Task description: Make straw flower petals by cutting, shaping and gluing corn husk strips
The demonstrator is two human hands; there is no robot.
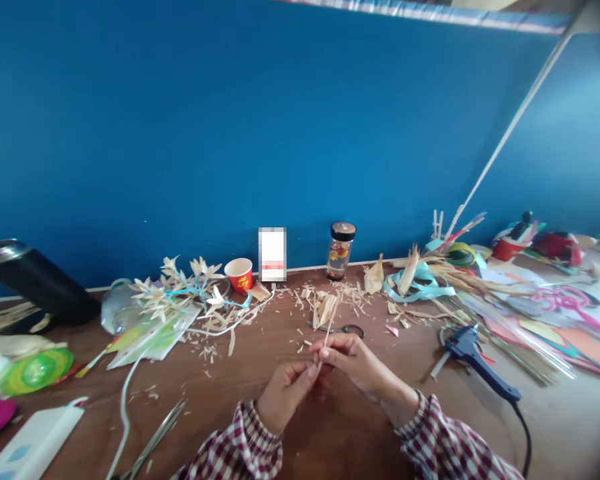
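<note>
Close together over the middle of the brown table, my left hand [291,389] and my right hand [353,365] both pinch a thin, pale strip of dried husk [331,321]. The strip points up and away from me, its upper end free. My left fingers grip its lower part, while my right thumb and fingers hold it a little higher. Just beyond my hands lie black-handled scissors [353,329] and a piece of dry husk [324,311] among many small clippings. Some fingertips are hidden behind the hands.
White husk flowers [200,277], a red paper cup [239,276] and a lidded glass jar [340,252] stand toward the blue wall. A blue glue gun [473,357] lies right, its cord running forward. Metal tweezers or scissors [157,437] and a white cable [125,393] lie left.
</note>
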